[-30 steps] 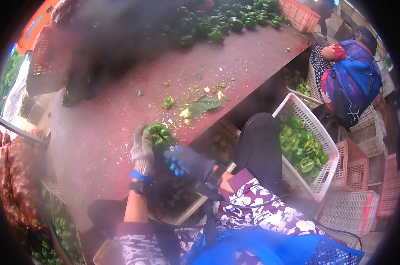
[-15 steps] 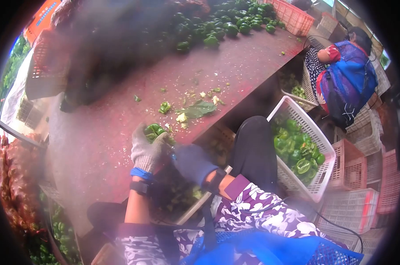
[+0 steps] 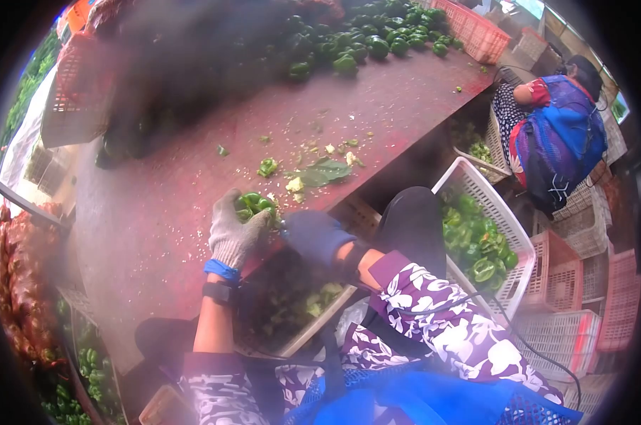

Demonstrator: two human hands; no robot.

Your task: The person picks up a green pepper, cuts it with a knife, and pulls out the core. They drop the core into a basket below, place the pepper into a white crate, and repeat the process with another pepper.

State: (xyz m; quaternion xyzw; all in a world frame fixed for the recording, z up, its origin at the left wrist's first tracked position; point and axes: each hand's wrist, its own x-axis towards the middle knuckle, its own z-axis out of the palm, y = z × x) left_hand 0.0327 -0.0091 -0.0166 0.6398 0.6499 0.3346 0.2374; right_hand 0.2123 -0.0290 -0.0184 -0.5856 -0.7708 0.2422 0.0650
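My L hand [image 3: 235,225] pinches green pepper [image 3: 255,205] over bench [image 3: 157,227], prob. steadying it for R hand [image 3: 312,237] just beside; can't tell R grip, fingers hidden. White crate [image 3: 503,210] right of R hand.

right hand [image 3: 312,237] — a blue blur

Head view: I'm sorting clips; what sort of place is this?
Probably a vegetable-processing site: round, glossy green peppers heaped on a flat reddish table, and a rectangular white plastic crate of cut peppers.
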